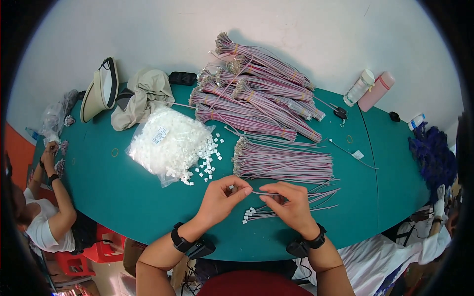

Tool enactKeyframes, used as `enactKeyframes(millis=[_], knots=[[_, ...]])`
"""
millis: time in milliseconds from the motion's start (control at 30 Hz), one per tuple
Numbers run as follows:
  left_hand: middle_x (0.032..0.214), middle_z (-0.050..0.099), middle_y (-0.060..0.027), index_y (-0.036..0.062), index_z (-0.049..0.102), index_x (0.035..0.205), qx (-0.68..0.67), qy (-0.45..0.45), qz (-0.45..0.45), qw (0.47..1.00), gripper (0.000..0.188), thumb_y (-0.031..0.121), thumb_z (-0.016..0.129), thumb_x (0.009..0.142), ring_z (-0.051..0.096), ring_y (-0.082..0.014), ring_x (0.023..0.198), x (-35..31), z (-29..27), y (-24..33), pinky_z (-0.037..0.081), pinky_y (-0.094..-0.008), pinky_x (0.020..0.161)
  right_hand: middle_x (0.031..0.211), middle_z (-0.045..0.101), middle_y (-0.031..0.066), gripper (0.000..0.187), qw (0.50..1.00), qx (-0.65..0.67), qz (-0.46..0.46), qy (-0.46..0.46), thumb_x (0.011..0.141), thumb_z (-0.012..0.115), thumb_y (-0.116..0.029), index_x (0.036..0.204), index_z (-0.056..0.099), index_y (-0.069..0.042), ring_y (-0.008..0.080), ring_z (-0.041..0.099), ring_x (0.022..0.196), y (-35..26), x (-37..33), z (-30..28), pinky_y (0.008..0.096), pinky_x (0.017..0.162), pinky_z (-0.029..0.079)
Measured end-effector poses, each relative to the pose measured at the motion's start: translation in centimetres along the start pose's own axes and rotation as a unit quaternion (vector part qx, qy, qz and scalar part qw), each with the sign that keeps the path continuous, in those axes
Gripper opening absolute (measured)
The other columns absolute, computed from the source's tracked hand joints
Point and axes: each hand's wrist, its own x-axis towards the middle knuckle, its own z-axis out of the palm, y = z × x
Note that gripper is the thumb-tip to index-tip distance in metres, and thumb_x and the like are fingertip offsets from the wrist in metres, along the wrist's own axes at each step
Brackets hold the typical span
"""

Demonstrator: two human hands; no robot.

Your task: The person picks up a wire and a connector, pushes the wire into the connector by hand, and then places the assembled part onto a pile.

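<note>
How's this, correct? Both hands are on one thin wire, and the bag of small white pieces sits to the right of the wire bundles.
Side's wrong: the head view shows the bag of small white pieces left of the wire bundles. The left hand and right hand are on one thin wire.

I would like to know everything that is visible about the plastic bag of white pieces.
The bag looks like thin, clear plastic, bulging with small white pieces and bearing a white label. It lies slumped on the green table, left of the wires, with loose white pieces scattered along its right edge. Neither the left hand nor the right hand touches it.
</note>
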Motion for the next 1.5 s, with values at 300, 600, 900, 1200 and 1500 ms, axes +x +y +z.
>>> enactKeyframes(millis=[300,600,900,1200,1500], knots=[[0.081,0.056,0.0050,0.0034,0.068,0.093,0.002,-0.003,-0.008,1.000,0.009,0.009,0.070,0.086,0.040,-0.0006,0.063,-0.2,0.1,0.6,0.032,-0.0184,0.055,0.072,0.062,0.0054,0.009,0.998,-0.038,-0.029,0.026,0.081,0.070,-0.005,0.090,0.069,-0.003,0.0123,0.053,0.053,0.2,0.1,0.0,0.0263,0.046,0.041],[0.076,0.051,0.0023,0.0007,0.068,0.090,0.084,0.015,0.093,0.992,0.009,0.003,0.071,0.082,0.034,-0.0035,0.058,-0.2,0.2,1.3,0.028,-0.0214,0.052,0.076,0.067,0.0061,0.008,0.999,0.022,0.032,-0.010,0.082,0.070,-0.004,0.089,0.069,-0.001,0.0101,0.058,0.058,0.1,0.1,-0.2,0.0224,0.052,0.044],[0.071,0.047,0.0029,0.0018,0.067,0.088,-0.008,-0.013,0.011,1.000,0.006,0.007,0.070,0.084,0.033,-0.0048,0.057,-0.2,0.5,0.9,0.029,-0.0230,0.052,0.074,0.067,0.0055,0.009,0.997,0.052,0.048,-0.023,0.082,0.071,-0.005,0.090,0.070,-0.001,0.0088,0.058,0.059,-0.2,0.1,-0.4,0.0221,0.052,0.044],[0.081,0.055,0.0037,0.0015,0.067,0.090,0.006,-0.026,0.032,0.999,0.007,0.007,0.068,0.087,0.038,-0.0018,0.062,-0.3,0.4,0.9,0.029,-0.0196,0.055,0.075,0.068,0.0065,0.010,0.997,0.060,0.056,-0.011,0.081,0.070,-0.004,0.091,0.071,-0.002,0.0097,0.060,0.061,-0.8,0.2,-0.3,0.0222,0.054,0.047],[0.074,0.048,0.0046,0.0031,0.070,0.092,-0.042,-0.022,0.007,0.999,0.011,0.009,0.072,0.084,0.035,-0.0030,0.061,-0.1,0.5,0.6,0.030,-0.0210,0.054,0.079,0.070,0.0094,0.012,0.999,0.035,0.013,0.018,0.079,0.070,-0.001,0.091,0.072,-0.001,0.0149,0.067,0.067,-0.4,0.1,0.0,0.0236,0.059,0.052]])
